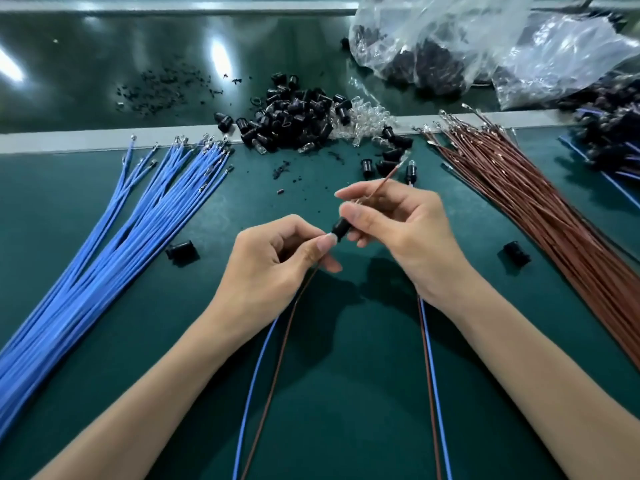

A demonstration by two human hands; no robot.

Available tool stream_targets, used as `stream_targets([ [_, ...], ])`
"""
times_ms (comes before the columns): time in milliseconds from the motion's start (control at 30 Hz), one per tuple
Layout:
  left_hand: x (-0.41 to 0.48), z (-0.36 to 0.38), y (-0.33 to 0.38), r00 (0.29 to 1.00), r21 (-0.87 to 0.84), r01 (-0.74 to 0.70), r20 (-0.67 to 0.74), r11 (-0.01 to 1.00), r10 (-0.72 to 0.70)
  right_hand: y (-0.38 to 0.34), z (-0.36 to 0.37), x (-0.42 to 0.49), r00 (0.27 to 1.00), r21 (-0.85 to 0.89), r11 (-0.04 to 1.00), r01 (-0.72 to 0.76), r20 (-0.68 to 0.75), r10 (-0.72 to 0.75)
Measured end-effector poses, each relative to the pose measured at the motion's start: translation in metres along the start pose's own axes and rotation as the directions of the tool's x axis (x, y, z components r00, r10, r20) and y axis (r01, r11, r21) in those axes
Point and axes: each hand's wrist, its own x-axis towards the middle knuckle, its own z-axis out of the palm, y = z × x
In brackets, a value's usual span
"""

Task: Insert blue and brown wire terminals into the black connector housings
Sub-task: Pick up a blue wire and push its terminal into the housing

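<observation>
Centrally, item one: a small black plastic connector housing [337, 230], held above the green bench [104, 341], pinched between both my hands. My left hand [273, 268] has its grip clenched on the housing's near end, thumb and forefinger closed; a thin blue wire [254, 379] and a thin brown wire [277, 372] trail from under it toward me. My right hand [398, 230] grips the housing's far side, with a brown terminal wire [381, 185] pinched in its fingers and pointing up and away; a second blue-and-brown wire pair [431, 393] hangs below its wrist. Left: a fanned bundle of blue wires [114, 244]. Right: a bundle of brown wires [540, 209]. Beyond: a heap of loose black housings [294, 119], clear plastic bags [467, 43], two stray housings near either bundle.
</observation>
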Motion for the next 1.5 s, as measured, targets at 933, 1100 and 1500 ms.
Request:
stream_targets([
  [933, -0.002, 0.002, 0.002, 1.000, -0.020, -0.021, 0.004, 1.000, 0.021, 0.001, 0.000, -0.003, 1.000, 0.059, 0.998, 0.014, -0.005, -0.014],
  [1100, -0.002, 0.000, 0.000, 0.999, -0.058, 0.000, 0.038, 0.998, 0.002, 0.002, -0.002, 0.000, 0.997, 0.180, 0.984, 0.007, -0.079, 0.007],
  [1500, 0.001, 0.001, 0.000, 0.996, -0.140, -0.056, 0.064, 0.989, 0.066, -0.009, -0.003, -0.001, 0.987, -0.059, 0.998, 0.020, 0.161, -0.010],
])
